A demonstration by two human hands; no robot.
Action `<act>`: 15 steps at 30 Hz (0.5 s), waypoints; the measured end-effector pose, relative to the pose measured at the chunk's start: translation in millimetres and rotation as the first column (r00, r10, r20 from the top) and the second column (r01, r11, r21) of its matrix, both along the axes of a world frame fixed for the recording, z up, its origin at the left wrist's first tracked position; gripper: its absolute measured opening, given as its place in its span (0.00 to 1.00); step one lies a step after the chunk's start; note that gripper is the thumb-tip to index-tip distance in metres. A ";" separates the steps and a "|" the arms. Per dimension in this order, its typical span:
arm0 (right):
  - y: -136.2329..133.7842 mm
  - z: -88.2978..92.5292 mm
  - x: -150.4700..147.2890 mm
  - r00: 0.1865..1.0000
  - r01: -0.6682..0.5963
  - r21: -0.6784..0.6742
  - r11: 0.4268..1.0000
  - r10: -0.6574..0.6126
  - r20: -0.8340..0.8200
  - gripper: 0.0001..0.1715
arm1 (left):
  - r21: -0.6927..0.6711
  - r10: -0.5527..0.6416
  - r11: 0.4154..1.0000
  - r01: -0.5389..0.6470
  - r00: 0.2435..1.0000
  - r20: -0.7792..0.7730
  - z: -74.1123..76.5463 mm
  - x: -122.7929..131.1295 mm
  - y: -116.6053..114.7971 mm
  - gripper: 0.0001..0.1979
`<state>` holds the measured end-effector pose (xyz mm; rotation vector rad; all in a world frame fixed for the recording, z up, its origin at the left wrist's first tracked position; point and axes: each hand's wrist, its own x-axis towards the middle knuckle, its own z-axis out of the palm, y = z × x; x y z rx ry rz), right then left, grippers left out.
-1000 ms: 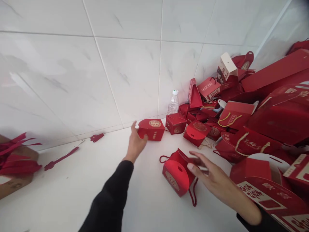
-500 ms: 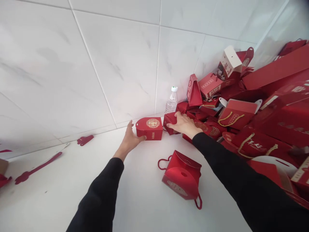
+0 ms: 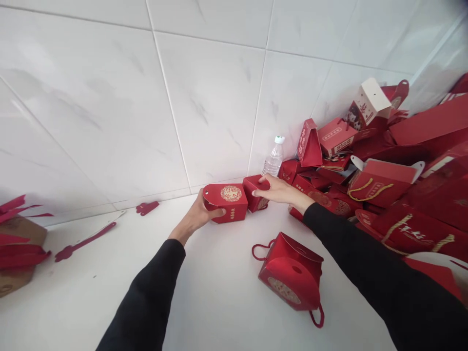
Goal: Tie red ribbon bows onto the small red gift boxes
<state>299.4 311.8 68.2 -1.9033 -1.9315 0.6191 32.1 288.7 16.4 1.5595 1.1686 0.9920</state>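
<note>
Near the foot of the tiled wall lies a red gift box (image 3: 227, 197) with gold lettering. My left hand (image 3: 199, 212) grips its left end, thumb on the near face and fingers behind. Just right of it, my right hand (image 3: 274, 189) holds a smaller-looking red box (image 3: 253, 187) between thumb and fingers; the two boxes nearly touch end to end. Closer to me, a red box with cord handles (image 3: 292, 273) sits on the white table (image 3: 215, 292), its rounded flaps folded over the top.
A clear plastic bottle (image 3: 274, 158) with a white cap stands against the wall (image 3: 212, 97). Red boxes and bags (image 3: 387, 185) are heaped along the right. At left are a thin red strip (image 3: 87, 241), a small red piece (image 3: 147, 208) and a cardboard box (image 3: 32, 231) holding red scraps.
My left hand has closed round the end of the lettered box. My right hand has shifted the other box slightly left, towards it. The view has turned a little left.
</note>
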 end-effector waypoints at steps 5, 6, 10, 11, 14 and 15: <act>-3.5 -1.0 -11.6 0.970 0.038 -0.053 0.998 -0.049 -0.237 0.23 | 0.045 0.051 0.998 -0.046 0.991 -0.123 21.1 -7.4 -8.3 0.36; -4.6 -2.7 -13.7 0.953 0.041 -0.072 0.997 -0.060 -0.295 0.21 | 0.069 0.080 0.995 -0.070 0.985 -0.152 28.0 -9.8 -8.1 0.36; -6.0 -18.0 -19.8 0.842 0.071 -0.198 0.978 -0.165 -0.513 0.19 | 0.192 0.222 0.967 -0.166 0.918 -0.328 57.0 -30.0 -0.3 0.38; -5.3 -22.7 -20.6 0.811 0.088 -0.239 0.967 -0.209 -0.546 0.19 | 0.219 0.247 0.960 -0.173 0.889 -0.384 62.7 -35.7 2.6 0.37; -0.9 -33.6 -20.8 0.727 0.137 -0.336 0.932 -0.325 -0.605 0.18 | 0.292 0.287 0.945 -0.148 0.802 -0.524 73.1 -45.2 10.0 0.30; 1.1 -35.3 -20.2 0.700 0.144 -0.358 0.923 -0.351 -0.622 0.18 | 0.317 0.294 0.939 -0.131 0.781 -0.550 74.6 -44.9 10.9 0.27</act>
